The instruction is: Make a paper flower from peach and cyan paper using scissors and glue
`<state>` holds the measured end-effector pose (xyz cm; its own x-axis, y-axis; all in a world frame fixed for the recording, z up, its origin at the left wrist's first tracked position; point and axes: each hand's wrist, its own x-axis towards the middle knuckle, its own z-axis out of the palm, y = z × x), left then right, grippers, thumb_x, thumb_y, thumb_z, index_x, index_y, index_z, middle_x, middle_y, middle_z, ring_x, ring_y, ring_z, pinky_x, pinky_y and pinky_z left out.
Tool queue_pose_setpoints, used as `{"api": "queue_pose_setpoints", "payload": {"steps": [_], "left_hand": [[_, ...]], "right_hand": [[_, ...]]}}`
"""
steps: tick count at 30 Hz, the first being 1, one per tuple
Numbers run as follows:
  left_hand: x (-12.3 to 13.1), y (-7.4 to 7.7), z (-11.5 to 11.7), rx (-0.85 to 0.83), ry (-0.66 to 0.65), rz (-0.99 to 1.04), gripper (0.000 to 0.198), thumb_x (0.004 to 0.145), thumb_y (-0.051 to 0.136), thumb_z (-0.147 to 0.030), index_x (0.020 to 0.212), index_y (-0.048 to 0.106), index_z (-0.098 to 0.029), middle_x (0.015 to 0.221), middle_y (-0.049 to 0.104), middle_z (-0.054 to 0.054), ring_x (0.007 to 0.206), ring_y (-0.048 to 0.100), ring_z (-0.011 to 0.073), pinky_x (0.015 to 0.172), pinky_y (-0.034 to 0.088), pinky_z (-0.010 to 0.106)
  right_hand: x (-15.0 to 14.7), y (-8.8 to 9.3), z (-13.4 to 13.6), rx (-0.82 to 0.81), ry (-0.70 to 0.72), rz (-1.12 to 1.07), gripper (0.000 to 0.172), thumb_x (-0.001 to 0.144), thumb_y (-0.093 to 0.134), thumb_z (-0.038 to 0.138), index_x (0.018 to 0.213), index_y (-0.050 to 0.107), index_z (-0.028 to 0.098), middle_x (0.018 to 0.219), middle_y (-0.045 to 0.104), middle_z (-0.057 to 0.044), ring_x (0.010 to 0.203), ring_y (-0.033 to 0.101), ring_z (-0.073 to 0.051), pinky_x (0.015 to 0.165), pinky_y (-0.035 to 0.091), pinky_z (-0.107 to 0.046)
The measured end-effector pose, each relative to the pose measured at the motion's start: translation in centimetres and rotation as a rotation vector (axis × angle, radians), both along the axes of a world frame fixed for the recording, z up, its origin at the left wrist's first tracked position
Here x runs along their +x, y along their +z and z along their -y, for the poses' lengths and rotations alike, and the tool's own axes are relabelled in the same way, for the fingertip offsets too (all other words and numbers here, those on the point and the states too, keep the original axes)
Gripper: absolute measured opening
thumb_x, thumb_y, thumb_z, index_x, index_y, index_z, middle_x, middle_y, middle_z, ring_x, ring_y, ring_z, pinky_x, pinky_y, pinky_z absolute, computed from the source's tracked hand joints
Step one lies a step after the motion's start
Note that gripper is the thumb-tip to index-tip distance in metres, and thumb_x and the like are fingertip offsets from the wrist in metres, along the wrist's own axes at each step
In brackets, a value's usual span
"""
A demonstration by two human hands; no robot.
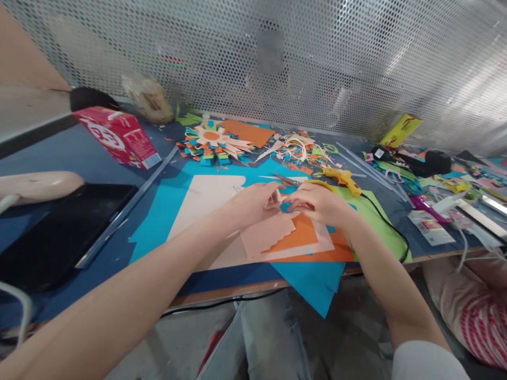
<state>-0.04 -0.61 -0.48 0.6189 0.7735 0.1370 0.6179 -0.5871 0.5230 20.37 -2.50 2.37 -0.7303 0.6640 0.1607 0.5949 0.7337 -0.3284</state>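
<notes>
Head view: my left hand (259, 201) and right hand (319, 203) meet above the paper stack, both forearms reaching forward and converging from the near edge of the table (237, 278). Both wrists are bent inward. The fingers of each hand are curled, fingertips close together and facing those of the other hand. I cannot tell whether either grip is clamped on a scrap or only near the paper, since the fingers hide the contact.

The pink sheet (265, 237) lies directly below and in front of my fingertips, its zigzag edge facing right. It overlaps an orange sheet (299, 232). The blue sheet (154, 229) lies lower in the stack, showing at its left. The scissors (288, 180) lie just behind my hands, blades pointing left.

Containers: a red carton (109, 136) stands tilted at left; its contents are hidden. A clear bag (148, 100) behind it holds something brownish that I cannot identify. A yellow box (401, 131) stands at right, contents hidden.

Count: hands, two; scissors, one; glue gun (344, 179), one, right of the scissors, its cord (386, 219) crossing the green sheet (382, 237); cartons, one; bags, one; yellow boxes, one; paper flowers (210, 136), one, with an orange centre, behind the stack.
</notes>
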Motion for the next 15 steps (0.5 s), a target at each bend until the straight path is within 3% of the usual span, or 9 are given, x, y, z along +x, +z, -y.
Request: {"api": "queue_pose_setpoints", "payload": {"steps": [5,15], "left_hand": [[0.14,0.29,0.15,-0.016,0.042,-0.023,0.029,0.077,0.051,-0.023,0.106,0.050,-0.020,0.093,0.063,0.005,0.083,0.059,0.0186,0.067,0.043,0.028],[0.03,0.07,0.07,-0.013,0.034,-0.011,0.031,0.078,0.050,-0.026,0.108,0.049,-0.019,0.095,0.063,0.005,0.085,0.058,0.0191,0.067,0.043,0.028]], "right_hand": [[-0.14,0.30,0.26,-0.037,-0.015,0.074,0.024,0.081,0.049,0.012,0.100,0.061,0.021,0.088,0.057,-0.006,0.080,0.053,-0.014,0.068,0.042,-0.025],[0.22,0.18,0.03,-0.021,0.005,0.022,0.025,0.083,0.049,0.014,0.104,0.059,0.021,0.086,0.060,-0.005,0.088,0.052,-0.015,0.075,0.042,-0.027]]}}
